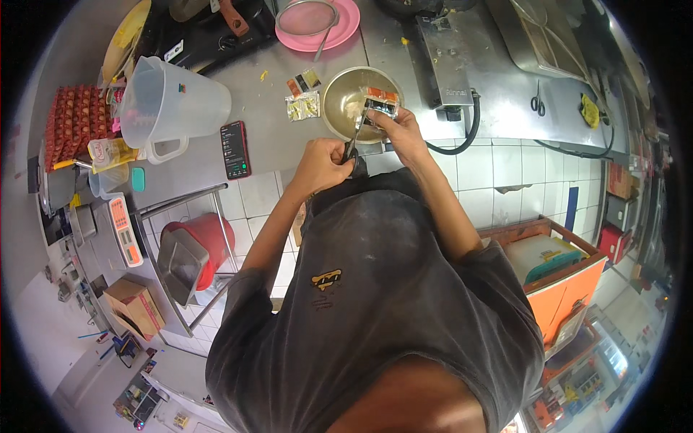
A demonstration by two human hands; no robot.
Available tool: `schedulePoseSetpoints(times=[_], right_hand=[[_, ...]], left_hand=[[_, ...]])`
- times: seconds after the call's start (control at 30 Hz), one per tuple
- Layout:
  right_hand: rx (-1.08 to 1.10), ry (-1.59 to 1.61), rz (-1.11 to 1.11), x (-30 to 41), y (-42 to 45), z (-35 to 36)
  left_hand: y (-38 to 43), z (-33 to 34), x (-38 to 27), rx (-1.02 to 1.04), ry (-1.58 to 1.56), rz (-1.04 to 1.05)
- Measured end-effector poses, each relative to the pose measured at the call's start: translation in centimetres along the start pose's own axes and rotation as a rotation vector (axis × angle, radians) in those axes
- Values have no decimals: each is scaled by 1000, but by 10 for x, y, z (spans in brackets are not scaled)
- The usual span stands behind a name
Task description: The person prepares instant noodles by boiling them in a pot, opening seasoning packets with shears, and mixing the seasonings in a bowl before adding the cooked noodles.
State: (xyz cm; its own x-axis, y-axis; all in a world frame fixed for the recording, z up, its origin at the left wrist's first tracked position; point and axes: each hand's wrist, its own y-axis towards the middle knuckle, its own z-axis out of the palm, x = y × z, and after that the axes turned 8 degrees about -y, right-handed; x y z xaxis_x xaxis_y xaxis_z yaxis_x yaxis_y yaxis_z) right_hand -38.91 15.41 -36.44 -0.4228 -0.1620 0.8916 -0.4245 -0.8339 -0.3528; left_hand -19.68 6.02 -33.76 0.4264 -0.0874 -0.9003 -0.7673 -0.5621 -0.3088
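My left hand [323, 166] grips the dark handles of a pair of scissors [354, 142], whose blades point up to the seasoning sachets. Joined orange, black and clear sachets [381, 100] are pinched in my right hand [399, 131], above a steel bowl [335, 116]. Some pale powder [353, 111] lies in the bowl. Left of the bowl, on the steel counter [270, 122], rest orange, black and greenish sachets [304, 82] and white-green packets [303, 106].
A phone [236, 150] and a large plastic measuring jug [178, 103] stand at the left, near stacked egg trays [78, 122]. Behind the bowl is a pink plate [346, 32] with a strainer [306, 19]. A gas stove part [446, 70] and second scissors [537, 103] are at the right.
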Motion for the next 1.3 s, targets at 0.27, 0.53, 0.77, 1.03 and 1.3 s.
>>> schedulePoseSetpoints(times=[0.27, 0.53, 0.77, 1.03, 1.3], right_hand=[[0, -3, -38, 0, -1, 1], [11, -60, -5, 1, 2, -2], [42, -138, 12, 4, 5, -7], [79, -243, -6, 10, 7, -11], [103, -283, 6, 24, 4, -9]], left_hand=[[3, 4, 19, 30, 11, 36], [4, 5, 13, 41, -44, -14], [3, 5, -6, 34, -102, 2], [7, 5, -9, 25, -127, 16], [13, 5, -1, 20, -101, 13]])
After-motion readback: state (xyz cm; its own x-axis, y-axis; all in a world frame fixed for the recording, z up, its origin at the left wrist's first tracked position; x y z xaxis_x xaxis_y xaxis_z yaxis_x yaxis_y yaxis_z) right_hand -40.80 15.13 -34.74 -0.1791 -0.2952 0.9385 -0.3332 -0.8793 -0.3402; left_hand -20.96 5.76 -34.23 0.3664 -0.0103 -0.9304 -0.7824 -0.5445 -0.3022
